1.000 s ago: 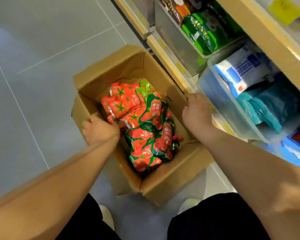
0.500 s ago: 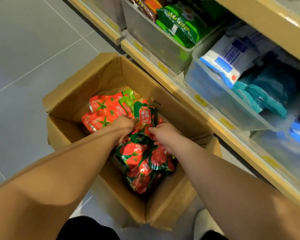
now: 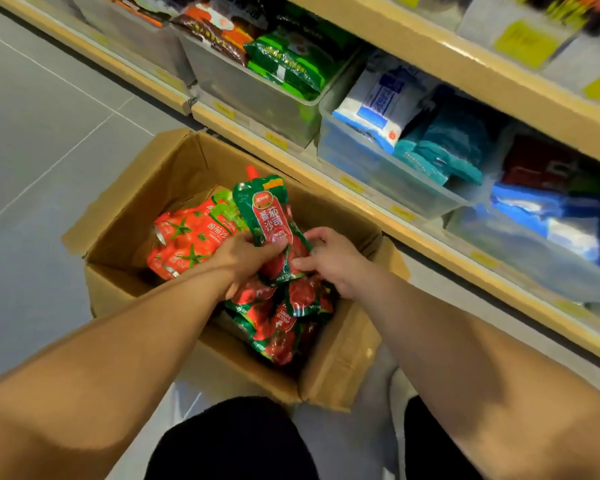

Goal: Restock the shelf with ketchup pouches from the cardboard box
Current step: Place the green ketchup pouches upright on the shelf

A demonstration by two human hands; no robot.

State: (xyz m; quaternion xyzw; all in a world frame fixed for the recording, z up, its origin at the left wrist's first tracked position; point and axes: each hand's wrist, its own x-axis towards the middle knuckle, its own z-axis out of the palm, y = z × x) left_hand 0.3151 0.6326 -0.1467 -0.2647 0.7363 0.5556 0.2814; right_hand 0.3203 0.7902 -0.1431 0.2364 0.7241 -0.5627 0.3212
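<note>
Ketchup pouches [image 3: 278, 327] lay heaped in the open cardboard box [image 3: 125, 216] on the floor, just beside the bottom shelf [image 3: 361, 190]. One green ketchup pouch [image 3: 267, 216] stood upright above the heap, red spout up. Our left grip [image 3: 246, 258] was curled round its lower half, and our right grip [image 3: 333, 261] pinched its lower edge from the other side. Red tomato-print pouches [image 3: 184, 240] lay at the box's far-left end. We judged this the pick-up step. The next move called for lifting the pouch clear of the box and carrying it to the clear bins [image 3: 378, 168]; we could not tell which bin takes ketchup.
</note>
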